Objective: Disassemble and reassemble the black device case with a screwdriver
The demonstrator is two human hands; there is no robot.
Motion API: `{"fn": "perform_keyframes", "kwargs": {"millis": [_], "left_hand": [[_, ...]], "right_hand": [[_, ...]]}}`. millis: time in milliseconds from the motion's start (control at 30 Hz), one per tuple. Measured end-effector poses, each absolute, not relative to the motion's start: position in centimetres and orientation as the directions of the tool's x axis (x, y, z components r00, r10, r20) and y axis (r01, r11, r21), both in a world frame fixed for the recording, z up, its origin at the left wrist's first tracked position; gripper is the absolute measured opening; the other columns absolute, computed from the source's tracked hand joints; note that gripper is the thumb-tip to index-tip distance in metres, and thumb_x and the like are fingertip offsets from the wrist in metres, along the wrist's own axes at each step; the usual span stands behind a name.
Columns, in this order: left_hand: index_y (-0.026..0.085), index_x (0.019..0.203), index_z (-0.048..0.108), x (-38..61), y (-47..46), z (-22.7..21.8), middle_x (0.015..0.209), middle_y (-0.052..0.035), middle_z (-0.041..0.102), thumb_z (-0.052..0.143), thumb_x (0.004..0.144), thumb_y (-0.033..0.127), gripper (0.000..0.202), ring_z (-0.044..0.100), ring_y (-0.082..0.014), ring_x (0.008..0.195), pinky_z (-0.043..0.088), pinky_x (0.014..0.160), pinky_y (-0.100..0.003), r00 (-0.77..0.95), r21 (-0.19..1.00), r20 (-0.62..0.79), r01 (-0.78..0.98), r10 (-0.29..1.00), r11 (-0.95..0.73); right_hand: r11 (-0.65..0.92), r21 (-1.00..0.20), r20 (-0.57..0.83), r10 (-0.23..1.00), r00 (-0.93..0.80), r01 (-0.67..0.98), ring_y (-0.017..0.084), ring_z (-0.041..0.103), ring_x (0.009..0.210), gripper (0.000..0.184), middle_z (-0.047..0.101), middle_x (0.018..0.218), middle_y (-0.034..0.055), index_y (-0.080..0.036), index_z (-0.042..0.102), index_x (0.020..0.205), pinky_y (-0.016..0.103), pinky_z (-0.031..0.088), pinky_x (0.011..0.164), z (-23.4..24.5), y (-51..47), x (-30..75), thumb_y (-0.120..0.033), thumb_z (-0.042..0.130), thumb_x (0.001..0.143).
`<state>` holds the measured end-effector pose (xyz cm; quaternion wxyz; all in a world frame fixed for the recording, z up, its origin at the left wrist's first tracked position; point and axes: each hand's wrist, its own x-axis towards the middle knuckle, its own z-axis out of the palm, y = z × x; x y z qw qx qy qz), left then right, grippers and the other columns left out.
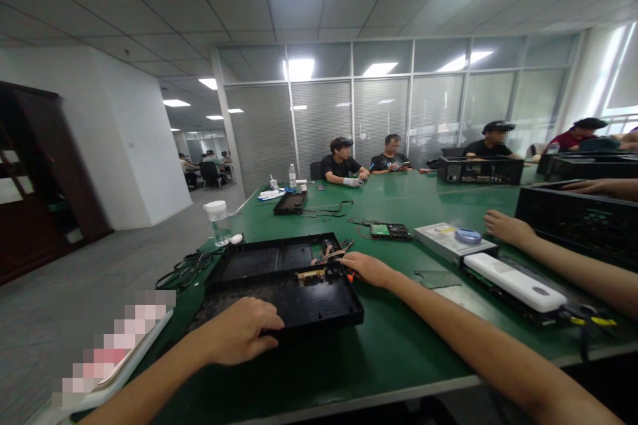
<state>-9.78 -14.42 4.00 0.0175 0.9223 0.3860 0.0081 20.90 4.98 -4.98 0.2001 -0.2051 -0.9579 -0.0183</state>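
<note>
1. Left hand point(239, 332): clamped over the near edge of the black plastic case point(299, 302), fingers curled over the rim and knuckles up. It acts as a brace; the grip is closed on the case wall.

2. Right hand point(369, 269): rests at the 3 o'clock edge of the case, closed around a small tool with an orange handle point(351, 275). Only a sliver of the handle shows, so the tool type cannot be told. Its tip points toward the brass-coloured fitting point(312, 274) inside the case.

3. Location of the case: on the green table point(389, 345), near its front edge, directly ahead of the wearer. A second shallow black tray point(272, 257) touches it at 12 o'clock. A bundle of coloured wires point(331, 254) lies at the junction of the two.

4. Handling judgement: the case appears to be a thin moulded shell, light and fairly stiff, though likely to flex at the walls. It would probably slide on the table if left unbraced. Take hold at the rim or corners, not at the fitting or the wires, which look fragile.

5. Surroundings: a clear cup point(218, 220) and loose black cables point(184, 269) lie at 10 o'clock. A white oblong device point(513, 281) lies at 3 o'clock, and a co-worker's hand point(506, 227) rests beyond it.
</note>
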Motion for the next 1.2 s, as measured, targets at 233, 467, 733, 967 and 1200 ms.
{"fn": "perform_keyframes", "kwargs": {"millis": [233,467,733,967,1200], "left_hand": [[0.022,0.08,0.065,-9.7,-10.7,0.7,0.076,-0.0023,0.062,0.049,0.08,0.042,0.026,0.056,-0.0173,0.075,0.039,0.069,-0.025,0.678,0.155,-0.12,0.734,0.725,-0.661],[0.015,0.118,0.045,-11.2,-2.1,-0.4,0.121,-0.012,0.047,0.053,0.078,0.031,0.044,0.042,-0.0235,0.111,0.031,0.094,-0.033,0.511,0.006,0.193,0.853,0.838,-0.521],[0.02,0.093,0.055,-13.0,0.1,-0.4,0.088,-0.0032,0.06,0.056,0.075,0.039,0.027,0.055,-0.0196,0.084,0.041,0.071,-0.026,0.526,-0.023,0.003,0.85,0.85,-0.526],[0.017,0.087,0.06,-9.9,-0.9,1.9,0.087,-0.0086,0.059,0.065,0.065,0.038,0.031,0.056,-0.0241,0.08,0.043,0.065,-0.029,0.383,-0.197,-0.09,0.898,0.919,-0.393],[0.02,0.089,0.06,-3.2,-1.8,-0.2,0.091,-0.0048,0.056,0.055,0.078,0.025,0.013,0.052,-0.0183,0.088,0.039,0.082,-0.027,0.812,-0.161,0.082,0.583,0.577,-0.797]], "right_hand": [[0.871,0.036,0.468,0.418,-0.779,0.49,0.021,0.041,0.114,0.041,0.046,0.125,0.012,-0.016,0.052,0.115,0.038,0.032,0.096,-4.3,6.6,25.0,-0.009,0.045,0.075],[0.762,-0.268,0.49,0.634,-0.598,0.589,0.018,0.057,0.085,0.023,0.064,0.092,0.0084,-0.013,0.061,0.093,0.03,0.042,0.078,-4.9,5.8,24.7,-0.022,0.041,0.083],[0.872,-0.178,0.411,0.487,-0.771,0.456,0.017,0.053,0.089,0.02,0.063,0.089,0.0067,-0.015,0.06,0.089,0.029,0.039,0.081,-5.4,3.2,20.9,-0.007,0.049,0.074],[0.884,-0.177,0.404,0.466,-0.787,0.432,0.017,0.055,0.09,0.024,0.063,0.093,0.0066,-0.016,0.062,0.092,0.028,0.04,0.08,-5.1,3.2,20.9,-0.009,0.047,0.074],[0.844,-0.163,0.41,0.53,-0.742,0.512,0.018,0.057,0.088,0.026,0.065,0.093,0.0067,-0.017,0.062,0.097,0.029,0.041,0.079,-5.6,4.4,22.1,-0.014,0.048,0.075]]}}
